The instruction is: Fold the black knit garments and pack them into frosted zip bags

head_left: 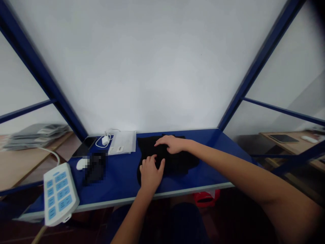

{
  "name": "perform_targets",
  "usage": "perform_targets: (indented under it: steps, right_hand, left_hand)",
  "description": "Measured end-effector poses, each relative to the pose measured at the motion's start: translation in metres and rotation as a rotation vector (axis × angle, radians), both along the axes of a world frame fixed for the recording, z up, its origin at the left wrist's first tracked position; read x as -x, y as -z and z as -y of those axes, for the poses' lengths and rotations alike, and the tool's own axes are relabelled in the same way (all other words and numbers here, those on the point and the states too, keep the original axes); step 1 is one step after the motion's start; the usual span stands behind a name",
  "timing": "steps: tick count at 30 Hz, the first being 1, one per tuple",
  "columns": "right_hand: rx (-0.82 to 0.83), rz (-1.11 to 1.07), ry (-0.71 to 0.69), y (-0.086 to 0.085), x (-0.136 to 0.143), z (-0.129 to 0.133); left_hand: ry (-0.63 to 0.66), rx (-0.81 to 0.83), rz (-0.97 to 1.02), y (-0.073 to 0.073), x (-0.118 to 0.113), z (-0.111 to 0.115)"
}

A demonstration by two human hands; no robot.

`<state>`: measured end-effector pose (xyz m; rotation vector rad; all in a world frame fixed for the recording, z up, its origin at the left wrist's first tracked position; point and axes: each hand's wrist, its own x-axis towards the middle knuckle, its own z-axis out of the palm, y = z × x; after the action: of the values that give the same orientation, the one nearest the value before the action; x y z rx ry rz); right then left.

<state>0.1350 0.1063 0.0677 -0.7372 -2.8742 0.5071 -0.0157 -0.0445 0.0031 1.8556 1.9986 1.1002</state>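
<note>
A piece of black cloth [177,161], perhaps a garment, lies spread on the blue table [119,184] in front of me. My left hand [151,171] rests on its near left part, fingers spread and palm down. Farther back, my right hand [170,143] reaches in from the right and lies on the cloth with its fingers stretched out to the left. Neither hand visibly grips the fabric. What kind of garment it is cannot be made out.
Left of the cloth lie a clear plastic packet [123,142], a white charger with cable [105,140], a dark tablet [84,146], a white mouse [81,164] and a blurred dark item [95,171]. A power strip [61,193] sits at the left edge. Blue frame posts [264,64] flank the table.
</note>
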Motion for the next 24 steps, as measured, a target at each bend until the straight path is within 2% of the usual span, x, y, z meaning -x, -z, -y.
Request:
perform_targets:
  steps: [3,5,8,11,13,15,19,22,24]
  right_hand:
    - [0.057,0.283,0.039,0.005,0.032,-0.003]
    - [0.081,0.356,0.057,0.006,0.045,-0.01]
    - [0.07,0.319,0.057,0.001,0.053,-0.021]
    - [0.015,0.127,0.01,-0.004,0.052,-0.021]
    - [-0.063,-0.03,-0.039,-0.004,0.045,-0.014]
    - [-0.147,-0.106,-0.077,0.0,0.03,-0.001]
    - [-0.233,-0.091,-0.097,0.018,-0.017,0.025]
    - [-0.244,-0.066,-0.036,0.036,-0.05,0.037]
    - [-0.229,-0.06,0.023,0.048,-0.064,0.043]
  left_hand:
    - [-0.003,0.148,-0.134,0.015,0.01,-0.019]
    - [0.0,0.161,-0.126,0.019,0.013,-0.023]
    - [-0.028,0.094,0.008,0.012,0.025,-0.023]
    - [0.001,-0.018,0.225,0.0,0.043,-0.022]
    - [0.047,-0.1,0.318,-0.003,0.048,-0.019]
    - [0.112,-0.17,0.327,0.0,0.044,-0.013]
    - [0.261,-0.225,0.162,0.024,0.01,0.003]
    - [0.33,-0.172,0.008,0.041,-0.016,0.013]
    - [0.39,-0.115,-0.059,0.046,-0.026,0.017]
